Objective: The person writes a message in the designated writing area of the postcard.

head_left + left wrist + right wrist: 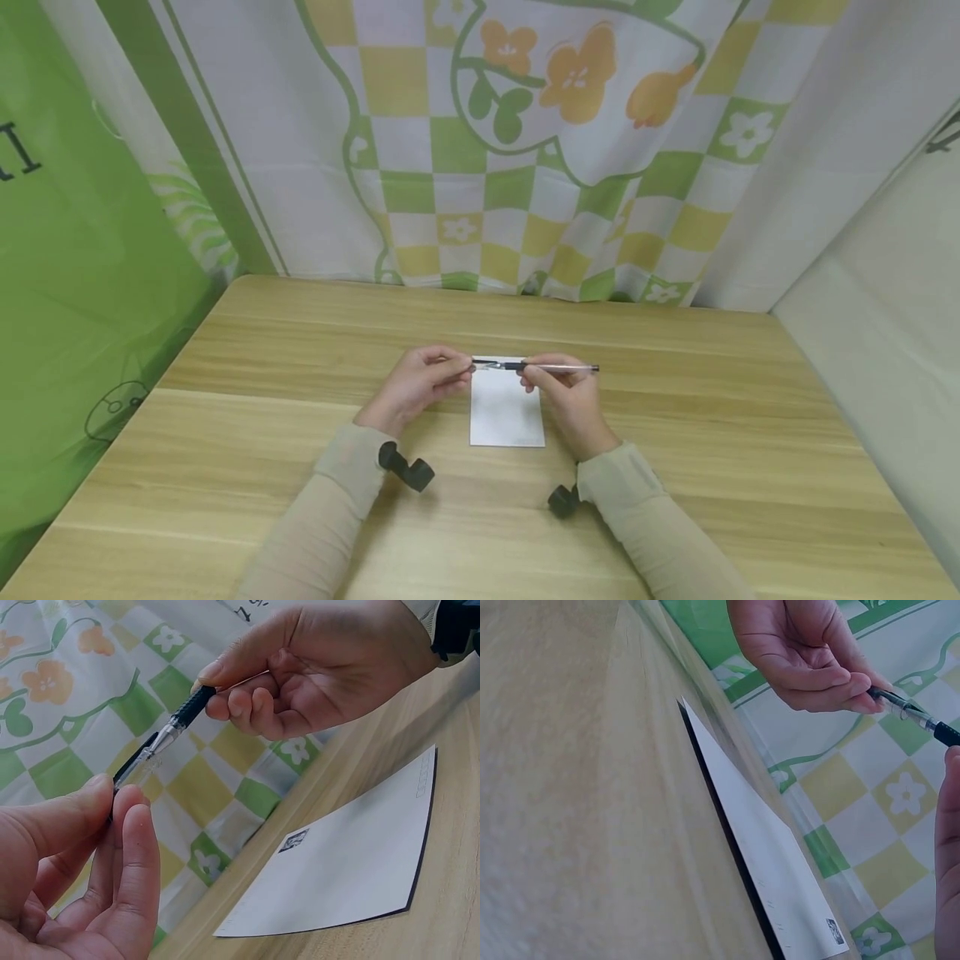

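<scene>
Over the card [506, 408], the left hand [423, 379] hides one end of the cap [136, 766], and the right hand [566, 396] covers part of the pen [573, 367]; the card's tiny picture [294, 841] is too small to make out; in the right wrist view, the edge cuts off the right hand, right of the card, and the card's lower corner.
</scene>
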`<state>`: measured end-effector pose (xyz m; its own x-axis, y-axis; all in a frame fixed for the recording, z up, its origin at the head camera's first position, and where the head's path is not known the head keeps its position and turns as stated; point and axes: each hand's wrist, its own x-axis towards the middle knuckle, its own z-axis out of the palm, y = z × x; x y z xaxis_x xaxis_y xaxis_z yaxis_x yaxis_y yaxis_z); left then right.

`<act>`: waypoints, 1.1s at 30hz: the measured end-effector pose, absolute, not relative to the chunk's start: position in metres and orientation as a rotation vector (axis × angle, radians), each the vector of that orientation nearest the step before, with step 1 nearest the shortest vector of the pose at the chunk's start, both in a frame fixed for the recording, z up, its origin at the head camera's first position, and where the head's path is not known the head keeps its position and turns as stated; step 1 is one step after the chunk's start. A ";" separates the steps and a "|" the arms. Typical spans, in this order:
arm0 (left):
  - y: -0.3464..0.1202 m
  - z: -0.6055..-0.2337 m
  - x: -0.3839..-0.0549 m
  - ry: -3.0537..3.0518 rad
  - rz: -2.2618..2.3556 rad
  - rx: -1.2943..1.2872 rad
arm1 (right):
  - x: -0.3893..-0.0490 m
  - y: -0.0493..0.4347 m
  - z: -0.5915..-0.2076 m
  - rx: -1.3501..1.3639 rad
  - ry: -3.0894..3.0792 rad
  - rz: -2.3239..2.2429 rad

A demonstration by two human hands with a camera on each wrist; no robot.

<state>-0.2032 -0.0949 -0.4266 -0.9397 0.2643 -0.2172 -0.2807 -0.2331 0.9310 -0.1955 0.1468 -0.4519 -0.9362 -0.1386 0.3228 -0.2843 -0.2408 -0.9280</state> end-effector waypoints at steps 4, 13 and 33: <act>-0.096 -0.427 -0.203 1.676 2.231 -0.034 | -0.196 0.147 -0.452 0.518 -1.859 2.351; -0.099 -0.427 -0.204 1.665 2.235 -0.022 | -0.196 0.148 -0.451 0.500 -1.835 2.393; -0.110 -0.431 -0.210 1.736 2.318 -0.112 | -0.200 0.147 -0.453 0.396 -1.719 2.449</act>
<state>-0.2096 -0.1098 -0.4312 -0.9675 0.1475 -0.2053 -0.2385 -0.2634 0.9347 -0.2001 0.1474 -0.4533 -0.9580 -0.0489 0.2826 -0.2492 -0.3459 -0.9046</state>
